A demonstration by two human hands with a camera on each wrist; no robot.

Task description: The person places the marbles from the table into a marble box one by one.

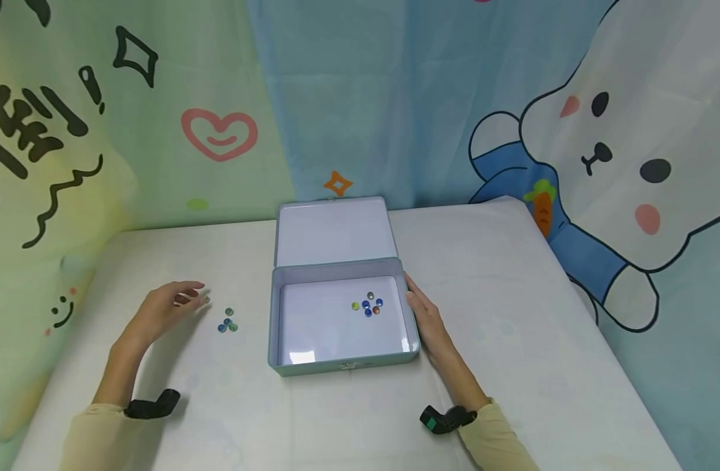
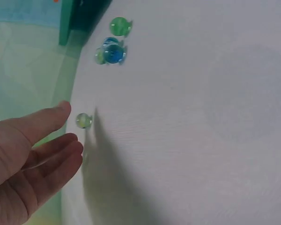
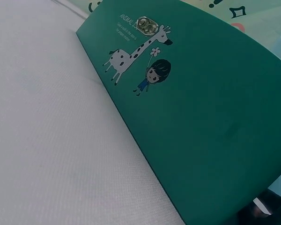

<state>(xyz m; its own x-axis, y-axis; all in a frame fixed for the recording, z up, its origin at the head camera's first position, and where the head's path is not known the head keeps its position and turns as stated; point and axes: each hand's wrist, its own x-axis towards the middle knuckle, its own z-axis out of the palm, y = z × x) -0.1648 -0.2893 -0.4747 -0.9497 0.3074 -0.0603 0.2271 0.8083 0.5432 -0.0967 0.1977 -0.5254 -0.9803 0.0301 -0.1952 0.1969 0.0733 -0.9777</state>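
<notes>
My left hand [image 1: 171,306] hovers over the left of the table with its fingers apart. In the left wrist view, a clear greenish marble [image 2: 84,120] lies just beyond the fingertips, with no finger touching it. A small group of blue and green marbles [image 1: 227,321] is on the cloth to the right of that hand. The green tin box [image 1: 346,368] lies with its lid [image 1: 336,232] tipped back; several coloured marbles [image 1: 368,313] are inside, toward the right. Against the box's right outer wall rests my right hand [image 1: 428,322], its fingertips partly hidden.
A white cloth covers the table [image 1: 513,366]. Printed curtains [image 1: 360,98] hang behind it and at both sides. In the right wrist view, the box's outer side carries a giraffe print [image 3: 136,54] and a metal clasp [image 3: 146,26].
</notes>
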